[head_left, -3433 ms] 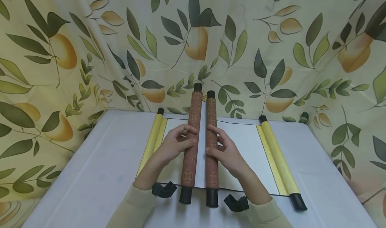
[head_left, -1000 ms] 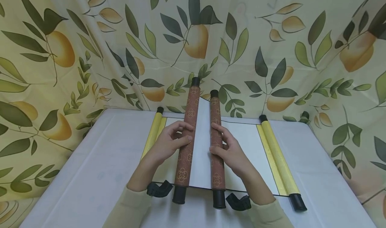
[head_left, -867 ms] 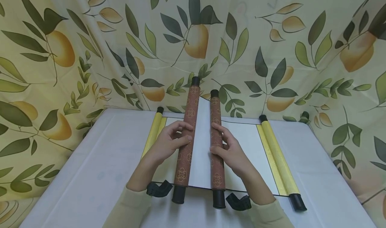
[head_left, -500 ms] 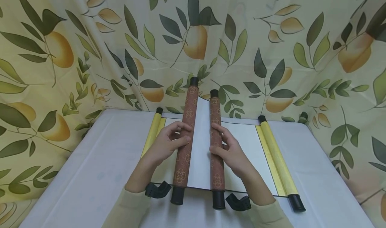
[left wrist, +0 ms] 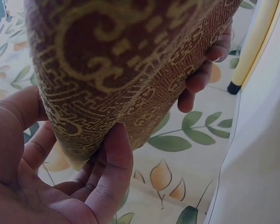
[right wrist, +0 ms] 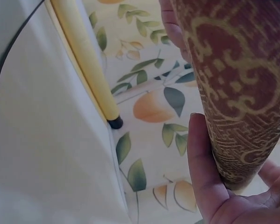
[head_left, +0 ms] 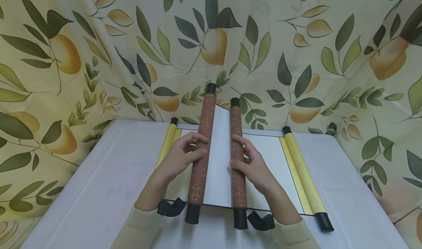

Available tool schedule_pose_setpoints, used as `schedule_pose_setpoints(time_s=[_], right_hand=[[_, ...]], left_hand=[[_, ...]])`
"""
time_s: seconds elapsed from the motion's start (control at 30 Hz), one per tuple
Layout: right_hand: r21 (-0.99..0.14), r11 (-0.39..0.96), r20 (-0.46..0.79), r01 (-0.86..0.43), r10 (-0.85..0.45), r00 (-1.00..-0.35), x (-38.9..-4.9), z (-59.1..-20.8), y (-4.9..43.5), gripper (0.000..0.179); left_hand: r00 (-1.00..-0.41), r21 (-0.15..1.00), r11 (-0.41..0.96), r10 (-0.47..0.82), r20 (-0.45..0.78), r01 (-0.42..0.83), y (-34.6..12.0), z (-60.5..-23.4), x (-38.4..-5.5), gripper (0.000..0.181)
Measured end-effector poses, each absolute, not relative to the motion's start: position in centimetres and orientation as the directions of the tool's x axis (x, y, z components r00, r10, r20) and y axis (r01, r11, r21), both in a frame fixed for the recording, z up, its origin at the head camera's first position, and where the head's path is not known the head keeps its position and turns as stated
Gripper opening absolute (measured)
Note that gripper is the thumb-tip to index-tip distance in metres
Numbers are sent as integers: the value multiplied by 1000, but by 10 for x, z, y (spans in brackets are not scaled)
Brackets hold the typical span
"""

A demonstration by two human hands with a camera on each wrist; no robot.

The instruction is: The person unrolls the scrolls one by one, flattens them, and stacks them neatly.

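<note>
In the head view my left hand [head_left: 182,155] grips the left roll [head_left: 197,177] of a brown scroll with a gold flower pattern. My right hand [head_left: 254,164] holds the right roll [head_left: 239,186], thumb and fingers curled round it. Between the two rolls runs a white strip of the scroll's sheet [head_left: 218,168]. Both rolls have black end knobs and stand tilted over an open yellow-edged scroll [head_left: 270,161]. The left wrist view shows fingers around the gold-patterned cloth [left wrist: 102,60]. Close up in the right wrist view, a thumb and fingers hold the patterned roll [right wrist: 238,84].
The yellow scroll lies spread on a white-covered table [head_left: 108,175]. Its left yellow roll [head_left: 167,141] is partly behind my left hand, its right yellow roll [head_left: 308,175] lies slanted. A leaf-and-fruit patterned curtain [head_left: 211,47] hangs behind the table. Black mounts [head_left: 172,207] sit at both wrists.
The brown rolls have moved apart, the left one leftward and the right one slightly rightward, so the white strip between them is wider. Both hands keep their grip. The yellow scroll stays put.
</note>
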State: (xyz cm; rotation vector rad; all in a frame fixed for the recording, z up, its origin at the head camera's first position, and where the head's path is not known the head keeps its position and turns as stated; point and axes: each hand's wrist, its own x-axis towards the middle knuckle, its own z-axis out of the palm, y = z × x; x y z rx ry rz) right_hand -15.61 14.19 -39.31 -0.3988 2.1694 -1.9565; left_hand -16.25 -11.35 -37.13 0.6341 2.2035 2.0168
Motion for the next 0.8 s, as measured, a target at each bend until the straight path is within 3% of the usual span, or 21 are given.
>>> schedule_pose_setpoints(time_s=[0.8], right_hand=[[-991, 108, 38, -74, -307, -951, -158, -391, 144, 75]], left_hand=[[-914, 967, 56, 345, 213, 247, -118, -367, -162, 24]])
